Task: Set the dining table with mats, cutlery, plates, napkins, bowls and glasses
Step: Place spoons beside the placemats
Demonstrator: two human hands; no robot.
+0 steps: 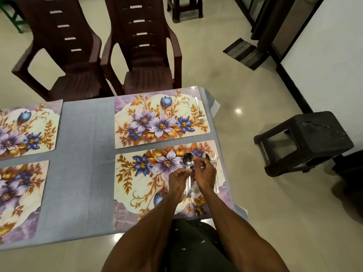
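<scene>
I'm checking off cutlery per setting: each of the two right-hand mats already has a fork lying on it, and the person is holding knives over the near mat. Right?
Not quite: the head view shows spoons, not knives, held by the left hand and right hand over the near mat. The rest holds: a fork lies on that mat and another fork on the far mat.

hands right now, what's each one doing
Left hand: pinching a bunch of spoons at the necks.
Right hand: fingers curled, pinching one spoon out of the bunch.
</scene>
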